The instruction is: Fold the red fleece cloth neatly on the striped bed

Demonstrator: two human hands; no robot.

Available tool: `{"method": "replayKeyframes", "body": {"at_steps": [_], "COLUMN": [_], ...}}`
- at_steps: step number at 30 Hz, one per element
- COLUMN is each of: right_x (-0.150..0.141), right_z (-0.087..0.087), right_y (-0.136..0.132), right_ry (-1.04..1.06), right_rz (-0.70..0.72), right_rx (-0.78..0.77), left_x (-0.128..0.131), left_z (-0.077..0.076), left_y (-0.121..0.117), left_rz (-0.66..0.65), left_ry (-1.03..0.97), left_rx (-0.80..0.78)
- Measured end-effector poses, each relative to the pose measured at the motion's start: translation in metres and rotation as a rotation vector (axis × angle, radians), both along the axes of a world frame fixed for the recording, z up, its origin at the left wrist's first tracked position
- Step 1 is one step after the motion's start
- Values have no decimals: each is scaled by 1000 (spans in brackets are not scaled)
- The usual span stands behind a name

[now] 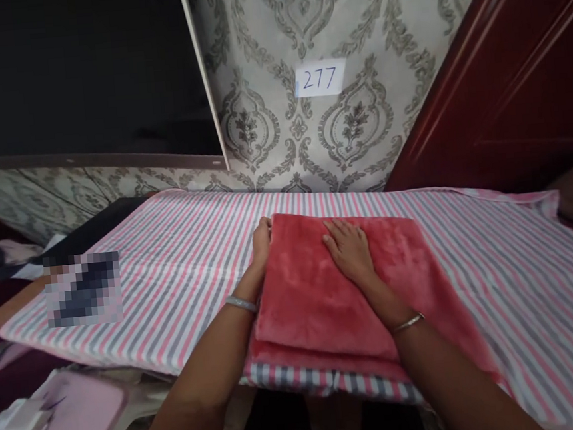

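A folded red plush blanket [312, 279] lies on a pink, grey and white striped cloth [184, 251] that covers the table. Its layers show along the near edge, and one part spreads lower toward the right. My left hand [261, 240] is at the blanket's far left corner, its fingers curled against the edge; the fingertips are partly hidden. On top of the blanket, my right hand [349, 246] lies flat with its fingers spread. Nothing is held in it.
A large dark screen [79, 79] hangs at the upper left. A paper marked 277 [321, 78] is on the patterned wall. Dark red wooden panelling [515, 81] stands at the right. A pink chair-like surface [78, 420] with a white object on it is at the lower left.
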State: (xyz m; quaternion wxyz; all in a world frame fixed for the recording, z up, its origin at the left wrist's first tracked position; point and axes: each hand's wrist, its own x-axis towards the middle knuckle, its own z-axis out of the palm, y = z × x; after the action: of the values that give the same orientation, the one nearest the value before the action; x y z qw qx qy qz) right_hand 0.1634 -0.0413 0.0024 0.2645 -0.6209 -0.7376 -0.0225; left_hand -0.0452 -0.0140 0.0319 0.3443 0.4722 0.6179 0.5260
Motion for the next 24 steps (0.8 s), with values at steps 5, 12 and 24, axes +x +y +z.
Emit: {"method": "replayKeyframes", "body": {"at_steps": [5, 12, 24], "right_x": [-1, -2, -2], "right_z": [2, 3, 2], "right_y": [-2, -1, 0], "right_ry": [-13, 4, -13], "right_rz": [-3, -7, 3], "right_rx": [1, 4, 10], "left_x": [-3, -7, -15], "left_z": [-1, -1, -4], "left_y": [-1, -7, -17], "left_rz": [-2, -64, -45], "left_ry": [2, 97, 356], "left_rx": [0, 99, 71]}}
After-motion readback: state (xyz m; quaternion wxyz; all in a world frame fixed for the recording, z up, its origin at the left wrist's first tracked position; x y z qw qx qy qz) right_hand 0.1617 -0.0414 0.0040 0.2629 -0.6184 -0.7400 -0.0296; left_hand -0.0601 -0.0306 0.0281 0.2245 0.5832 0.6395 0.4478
